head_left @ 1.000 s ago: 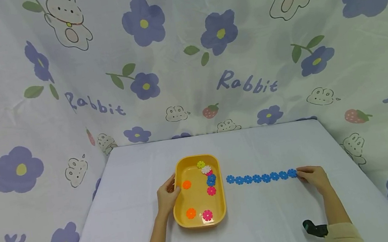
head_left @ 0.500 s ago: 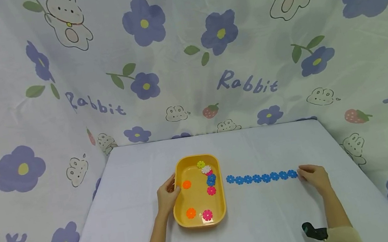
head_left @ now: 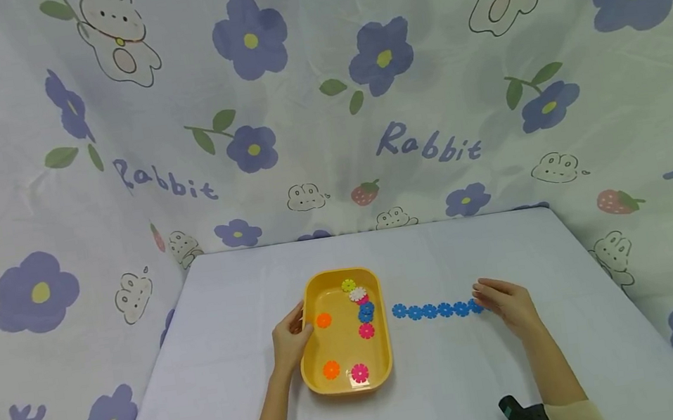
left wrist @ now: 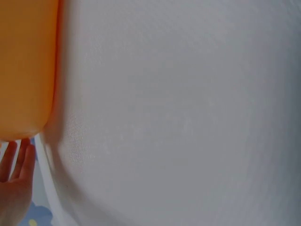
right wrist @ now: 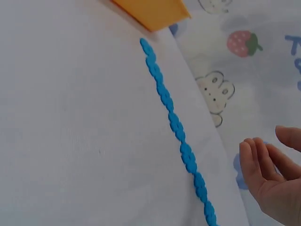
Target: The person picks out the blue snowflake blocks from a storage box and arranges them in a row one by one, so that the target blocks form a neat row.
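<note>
At the left edge of the yellow tray (head_left: pixel 350 387), my left hand (head_left: pixel 290 340) grips the rim, thumb over it and the other fingers outside. Those fingers (left wrist: pixel 18 160) show against the tray's outer wall in the left wrist view. A row of blue flower-shaped discs (head_left: pixel 430 311), joined end to end, runs rightward across the table from beside the tray. Above its right end hovers my right hand (head_left: pixel 512 307), holding nothing, and it hides the last discs in the head view. In the right wrist view its fingers (right wrist: pixel 263 160) are loosely bent, apart from the chain (right wrist: pixel 176 125).
Inside the tray lie loose flower discs: a yellow-green one (head_left: pixel 348 286), a white one (head_left: pixel 357 294), blue ones (head_left: pixel 366 312), pink ones (head_left: pixel 367 331) and orange ones (head_left: pixel 331 370). A white cloth covers the table (head_left: pixel 462 392); a printed curtain (head_left: pixel 309 100) stands behind it.
My right hand has come away from the chain's right end and moved left, now above the last discs. My left hand, the tray and the chain's visible part have stayed in place.
</note>
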